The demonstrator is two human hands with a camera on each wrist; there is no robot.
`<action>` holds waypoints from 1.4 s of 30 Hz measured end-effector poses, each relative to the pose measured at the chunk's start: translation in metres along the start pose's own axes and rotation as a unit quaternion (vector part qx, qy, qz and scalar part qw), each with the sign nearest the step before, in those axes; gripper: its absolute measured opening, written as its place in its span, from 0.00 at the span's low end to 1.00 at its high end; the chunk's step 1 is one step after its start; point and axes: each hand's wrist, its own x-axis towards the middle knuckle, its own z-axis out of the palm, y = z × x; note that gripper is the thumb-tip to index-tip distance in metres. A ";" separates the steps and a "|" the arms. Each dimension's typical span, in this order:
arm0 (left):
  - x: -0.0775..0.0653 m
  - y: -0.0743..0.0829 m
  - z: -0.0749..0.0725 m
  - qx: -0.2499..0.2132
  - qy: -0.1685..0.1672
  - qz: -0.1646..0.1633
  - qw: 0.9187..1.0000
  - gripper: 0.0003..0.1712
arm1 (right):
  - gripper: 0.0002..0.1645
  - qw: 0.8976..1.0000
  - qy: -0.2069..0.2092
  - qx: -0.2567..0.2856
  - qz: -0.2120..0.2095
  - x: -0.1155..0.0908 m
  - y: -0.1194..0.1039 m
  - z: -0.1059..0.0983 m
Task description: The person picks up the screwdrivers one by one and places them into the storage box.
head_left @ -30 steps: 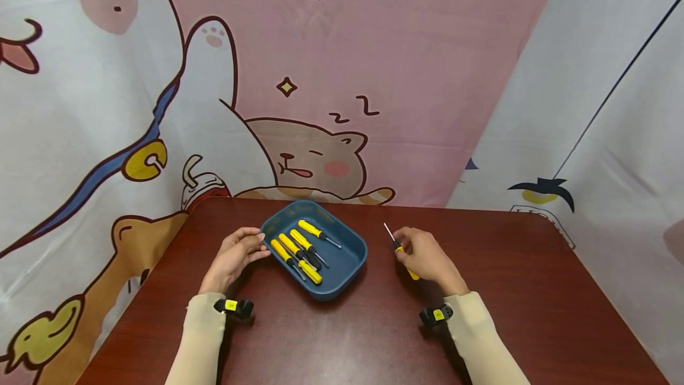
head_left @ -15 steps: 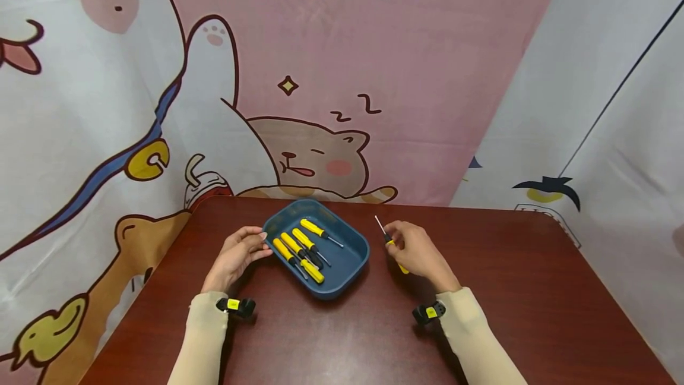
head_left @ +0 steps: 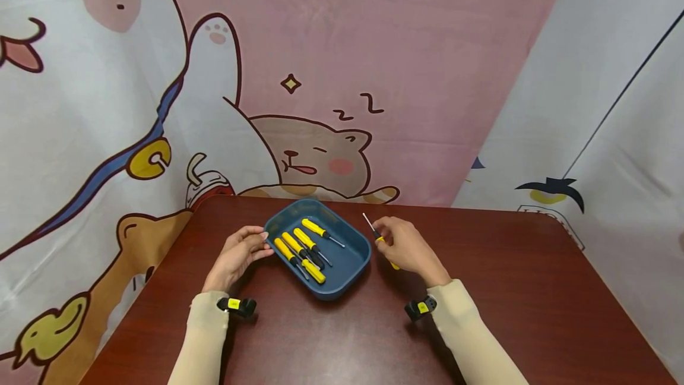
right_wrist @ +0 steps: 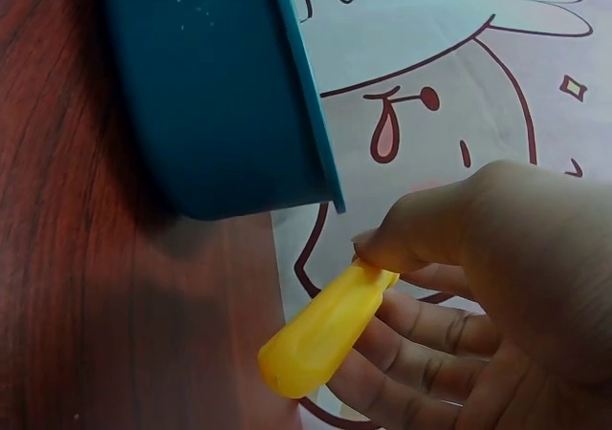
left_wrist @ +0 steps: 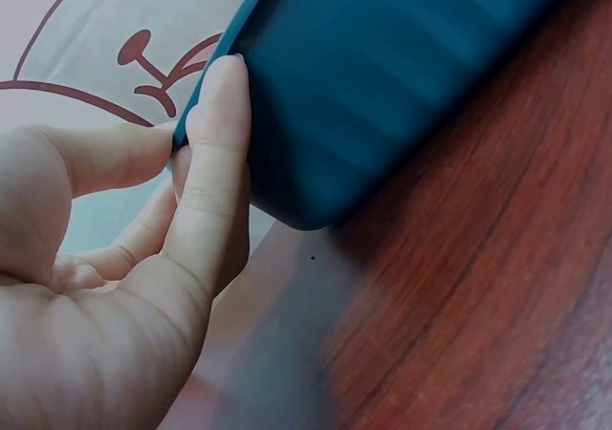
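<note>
A blue tray [head_left: 347, 266] with raised walls sits on the table, and several yellow-handled screwdrivers [head_left: 314, 245] lie inside it. My left hand [head_left: 237, 254] pinches the tray's left rim between thumb and fingers, as the left wrist view shows at the tray's wall [left_wrist: 363, 86]. To the right of the tray, my right hand [head_left: 407, 245] holds a screwdriver [head_left: 378, 235] above the table, its shaft pointing up and to the left. In the right wrist view the yellow handle [right_wrist: 325, 334] sticks out below the thumb and fingers; the shaft is hidden there.
The dark red wooden table [head_left: 331, 343] extends around the tray on every side. A cartoon-printed cloth [head_left: 417, 76] hangs behind the table's far edge. Each wrist wears a small black camera [head_left: 419, 308].
My right hand has moved left toward the tray with the screwdriver in it. The left hand stays on the rim, and the tray holds the same screwdrivers; the whole view has shifted slightly.
</note>
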 end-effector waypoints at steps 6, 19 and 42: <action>0.001 -0.001 -0.001 0.004 0.002 0.001 1.000 0.18 | 0.19 1.000 -0.011 -0.006 -0.015 0.008 -0.008 0.000; 0.001 -0.003 -0.002 -0.004 -0.012 0.012 1.000 0.20 | 0.18 0.998 -0.045 -0.041 -0.033 0.028 -0.029 -0.003; 0.001 0.000 -0.002 -0.006 -0.009 0.005 1.000 0.20 | 0.19 0.986 -0.142 -0.079 -0.039 0.070 -0.072 0.002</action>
